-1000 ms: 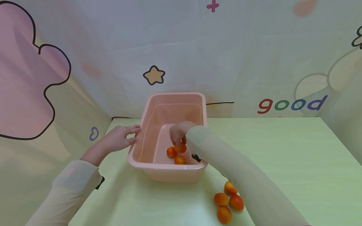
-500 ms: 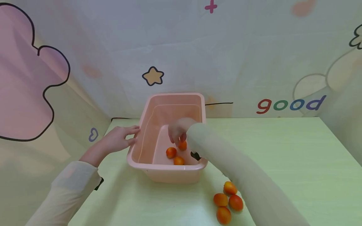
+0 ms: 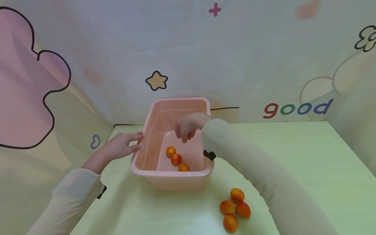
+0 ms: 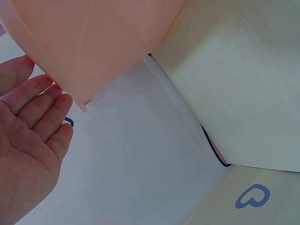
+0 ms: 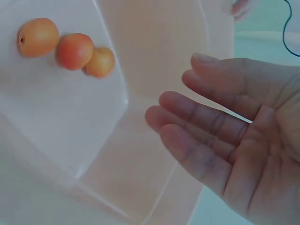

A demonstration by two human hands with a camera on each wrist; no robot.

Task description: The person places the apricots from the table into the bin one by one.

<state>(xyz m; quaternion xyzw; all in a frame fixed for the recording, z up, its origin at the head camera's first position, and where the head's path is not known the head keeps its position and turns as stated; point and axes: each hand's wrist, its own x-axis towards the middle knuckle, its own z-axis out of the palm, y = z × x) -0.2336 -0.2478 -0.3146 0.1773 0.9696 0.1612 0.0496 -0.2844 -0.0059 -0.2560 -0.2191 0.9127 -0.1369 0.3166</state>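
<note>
A pink plastic basin (image 3: 182,181) stands on the pale green table, with three small orange-red fruits, apricot-like, on its floor: one (image 3: 171,151) farthest back, one (image 3: 176,159) in the middle and one (image 3: 184,167) close to the front wall. My left hand (image 3: 121,145) touches the basin's left rim with its fingertips, fingers nearly straight; in the left wrist view the palm of that hand (image 4: 35,122) faces the rim. Over the inside of the basin hovers my right hand (image 3: 188,127), apart from the fruits. In the right wrist view its fingers (image 5: 197,150) are loosely bent and hold nothing.
Several more orange-red fruits (image 3: 243,210) lie clustered on the table at the basin's front right, beside my right sleeve (image 3: 264,169). A printed backdrop (image 3: 252,58) with a star and the word "good" hangs behind the table.
My right hand has let go of a fruit, which now sits farther left against the middle one. The hand has risen and moved back. My left hand stays at the rim.
</note>
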